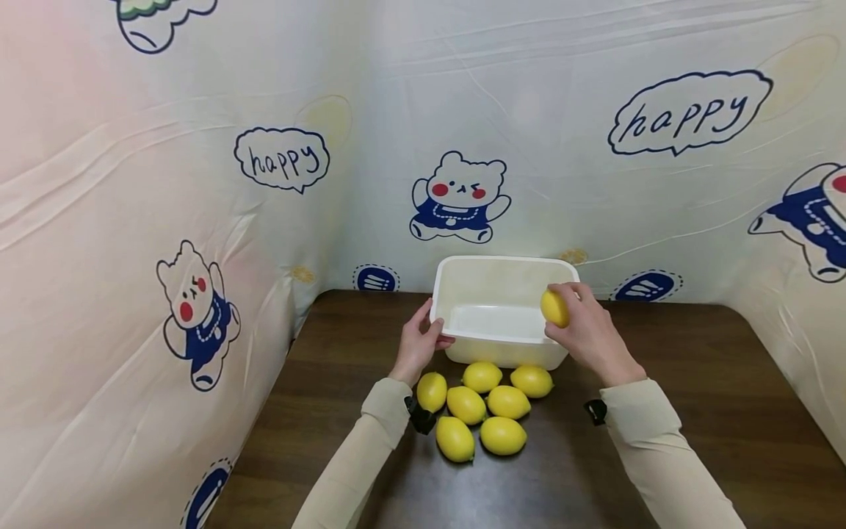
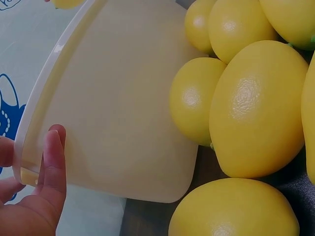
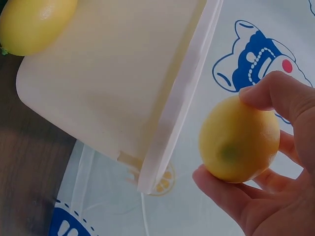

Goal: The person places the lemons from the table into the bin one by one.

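A white rectangular tub (image 1: 505,351) stands at the back of the table, its inside bare where it shows. My left hand (image 1: 419,342) grips the tub's left rim, with fingers on both sides of the edge in the left wrist view. In my right hand (image 1: 590,330) is a yellow lemon (image 1: 554,308), held between thumb and fingers above the tub's right side. The right wrist view shows this lemon (image 3: 239,139) beside the rim, apart from it. Several more lemons (image 1: 466,405) lie grouped on the table in front of the tub, between my forearms.
The dark wooden table (image 1: 714,411) reaches back to a pale cloth (image 1: 370,184) printed with bears and the word happy. This cloth also hangs along the left and right sides. Black straps (image 1: 420,416) sit at both wrists, over light sleeves (image 1: 641,422).
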### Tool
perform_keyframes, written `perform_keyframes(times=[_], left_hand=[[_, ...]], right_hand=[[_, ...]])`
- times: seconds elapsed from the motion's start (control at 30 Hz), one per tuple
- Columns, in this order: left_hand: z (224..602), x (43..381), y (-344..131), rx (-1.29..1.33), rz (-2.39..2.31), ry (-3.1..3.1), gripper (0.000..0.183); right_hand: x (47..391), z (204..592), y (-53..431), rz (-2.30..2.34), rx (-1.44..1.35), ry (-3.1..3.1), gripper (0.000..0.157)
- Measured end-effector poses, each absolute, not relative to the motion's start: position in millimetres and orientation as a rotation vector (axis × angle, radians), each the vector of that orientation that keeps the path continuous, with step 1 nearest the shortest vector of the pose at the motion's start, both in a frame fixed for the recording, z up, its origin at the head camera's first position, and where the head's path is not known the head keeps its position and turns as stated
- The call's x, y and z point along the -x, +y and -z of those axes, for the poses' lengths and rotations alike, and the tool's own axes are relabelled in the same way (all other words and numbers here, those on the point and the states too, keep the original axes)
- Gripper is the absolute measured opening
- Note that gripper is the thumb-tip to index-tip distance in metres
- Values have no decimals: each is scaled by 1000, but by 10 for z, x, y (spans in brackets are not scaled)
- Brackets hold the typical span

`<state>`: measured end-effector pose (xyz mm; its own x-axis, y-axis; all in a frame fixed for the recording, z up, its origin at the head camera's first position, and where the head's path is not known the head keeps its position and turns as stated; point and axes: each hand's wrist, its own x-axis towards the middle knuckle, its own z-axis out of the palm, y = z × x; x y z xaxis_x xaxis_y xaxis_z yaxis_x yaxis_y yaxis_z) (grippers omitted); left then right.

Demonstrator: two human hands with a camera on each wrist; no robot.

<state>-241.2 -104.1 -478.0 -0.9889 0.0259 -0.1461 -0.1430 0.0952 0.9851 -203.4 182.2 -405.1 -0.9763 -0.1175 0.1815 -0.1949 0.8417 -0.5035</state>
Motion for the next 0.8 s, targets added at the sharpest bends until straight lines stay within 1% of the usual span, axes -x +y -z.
perform_keyframes(times=[0.37, 0.63, 0.8], left_hand=[[4772, 2406, -1045, 114, -2033, 2244, 59], [4787, 2408, -1036, 120, -2025, 2251, 57], [4794, 2414, -1034, 111, -2027, 2252, 57]], right_hand=[[2047, 4071, 1788, -814, -267, -2893, 56], [2035, 4062, 1788, -756, -250, -2848, 46], [2014, 4055, 1790, -747, -235, -2830, 43]])
